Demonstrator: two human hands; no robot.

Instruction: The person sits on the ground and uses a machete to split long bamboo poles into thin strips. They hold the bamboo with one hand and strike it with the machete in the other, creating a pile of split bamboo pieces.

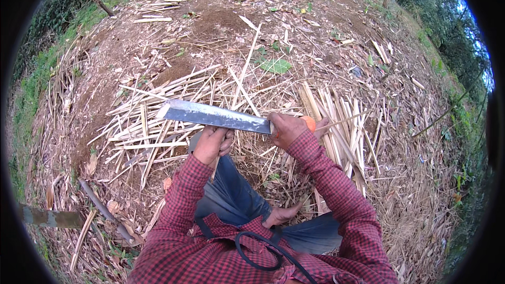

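Observation:
A machete (215, 115) with a broad dark blade and a pale, worn upper edge lies crosswise in front of me, tip to the left. My right hand (286, 130) is closed round its orange handle (309, 122), close to the blade's base. Just below the blade's middle, my left hand (209, 144) has its fingers curled. A thin pale wood strip (214, 170) sticks out beneath that hand, seemingly held in it; the blade hides its upper part. Beyond the blade, split wood strips (158, 97) lie in a loose, crisscrossed heap.
Another bundle of strips (342, 126) lies to the right of my right hand. A dark stick (105, 210) rests at lower left. My bare foot (284, 214) is on the littered ground below my hands. A green leaf (275, 66) lies beyond the heap.

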